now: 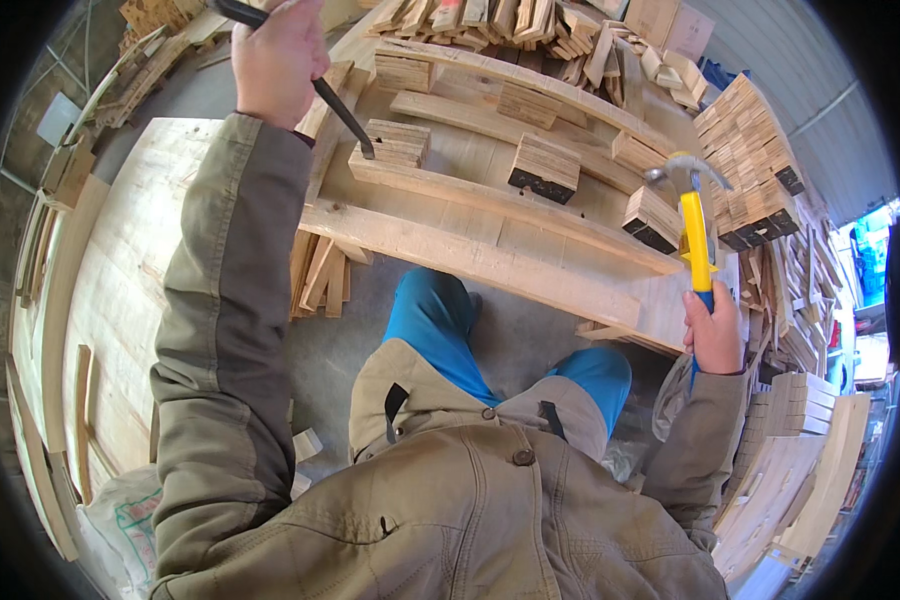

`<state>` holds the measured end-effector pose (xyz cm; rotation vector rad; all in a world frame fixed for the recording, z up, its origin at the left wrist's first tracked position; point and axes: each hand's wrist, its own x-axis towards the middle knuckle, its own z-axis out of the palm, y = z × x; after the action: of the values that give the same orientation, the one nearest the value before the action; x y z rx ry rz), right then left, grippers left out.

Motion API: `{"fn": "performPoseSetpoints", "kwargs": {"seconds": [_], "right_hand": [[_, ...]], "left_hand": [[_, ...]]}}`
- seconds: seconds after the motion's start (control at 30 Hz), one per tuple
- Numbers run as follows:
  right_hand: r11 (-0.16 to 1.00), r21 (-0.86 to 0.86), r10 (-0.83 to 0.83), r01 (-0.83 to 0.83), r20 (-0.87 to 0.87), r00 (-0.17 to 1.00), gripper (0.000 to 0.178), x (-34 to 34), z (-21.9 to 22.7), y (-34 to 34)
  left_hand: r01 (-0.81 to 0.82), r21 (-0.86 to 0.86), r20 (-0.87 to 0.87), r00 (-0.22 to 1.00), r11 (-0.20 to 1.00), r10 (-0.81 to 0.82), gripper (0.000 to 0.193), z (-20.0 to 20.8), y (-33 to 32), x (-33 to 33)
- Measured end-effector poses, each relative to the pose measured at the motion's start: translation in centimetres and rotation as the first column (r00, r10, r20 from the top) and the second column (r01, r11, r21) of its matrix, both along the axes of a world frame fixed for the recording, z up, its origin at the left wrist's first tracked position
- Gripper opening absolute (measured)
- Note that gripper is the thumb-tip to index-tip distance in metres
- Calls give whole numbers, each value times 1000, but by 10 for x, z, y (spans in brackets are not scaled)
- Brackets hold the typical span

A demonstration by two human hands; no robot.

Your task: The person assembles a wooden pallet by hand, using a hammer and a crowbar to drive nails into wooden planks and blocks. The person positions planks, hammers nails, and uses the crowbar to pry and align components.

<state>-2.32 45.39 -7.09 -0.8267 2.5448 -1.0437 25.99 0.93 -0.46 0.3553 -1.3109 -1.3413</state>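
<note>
My left hand (pixel 278 62), raised at the upper left, is closed round a black pry bar (pixel 338 108). The bar slants down to the right, its lower tip at a wooden block (pixel 400 143) by the end of a long slat (pixel 510 205). I cannot tell whether the tip presses into the wood. At the right, my right hand (pixel 714 332) grips a claw hammer (pixel 695 235) by its yellow and blue handle, head upward. The hammer head shows over the right side of the slatted wooden frame, near a dark-ended block (pixel 652 218).
Another dark-ended block (pixel 545 168) sits mid-frame. A broad plank (pixel 470 262) runs along the near side. Stacked blocks (pixel 750 140) stand at the right, and loose wood pieces (pixel 530 25) pile up at the back. A large wooden panel (pixel 120 260) lies to the left.
</note>
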Motion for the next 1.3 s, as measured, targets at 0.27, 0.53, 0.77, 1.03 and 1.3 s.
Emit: {"fn": "performPoseSetpoints", "kwargs": {"seconds": [0.27,0.53,0.77,1.03,1.3], "right_hand": [[981,-120,138,-151,-113,984,26,16,82,-42],[903,-297,261,-310,-191,946,30,56,153,-87],[675,-569,349,-470,-316,882,30,114,205,-113],[689,-332,565,-645,-312,764,36,136,217,-142],[722,-79,586,-687,-457,669,33,120,211,-157]], "left_hand": [[120,26,44,992,992,-121,27,8,-4,-3],[37,-30,121,992,999,-33,29,5,2,-21],[-92,-312,319,927,946,196,23,5,1,-24],[-100,-214,282,946,972,159,32,3,2,-24],[-78,-299,202,969,951,143,34,-2,-4,-16]]}}
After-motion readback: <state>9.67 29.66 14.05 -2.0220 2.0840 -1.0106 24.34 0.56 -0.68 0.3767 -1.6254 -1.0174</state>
